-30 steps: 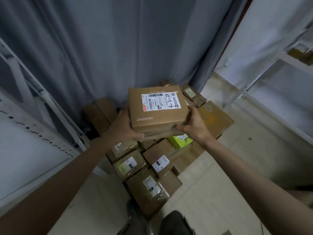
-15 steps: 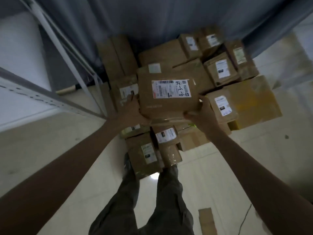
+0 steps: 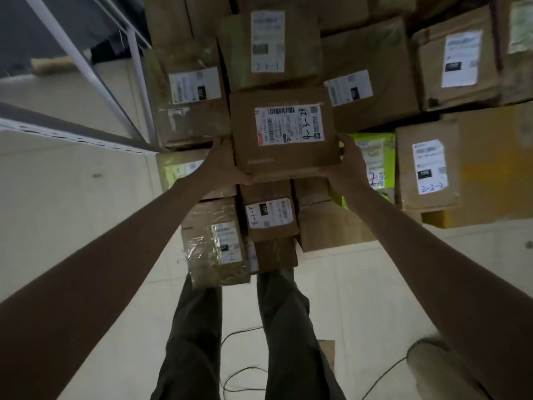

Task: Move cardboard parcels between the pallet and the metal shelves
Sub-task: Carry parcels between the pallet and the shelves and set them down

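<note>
Item: cardboard parcel (image 3: pixel 284 134), label upward, marked 4-3-24. We held it between both grips: left hand (image 3: pixel 223 163) curled at its near-left corner, right hand (image 3: pixel 350 161) wrapped round its near-right edge. It hung over the stacked parcels (image 3: pixel 372 67). Bare floor (image 3: pixel 72 215) lay left; the metal shelf frame (image 3: pixel 86 62) stood far left.

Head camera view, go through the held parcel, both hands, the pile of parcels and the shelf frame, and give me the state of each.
Held parcel: sealed, label up, gripped at both sides above the pile.
Left hand: grips the parcel's left edge.
Right hand: grips the parcel's right edge.
Parcel pile: sealed boxes, labels up, packed close.
Metal shelf frame: standing at left.
</note>
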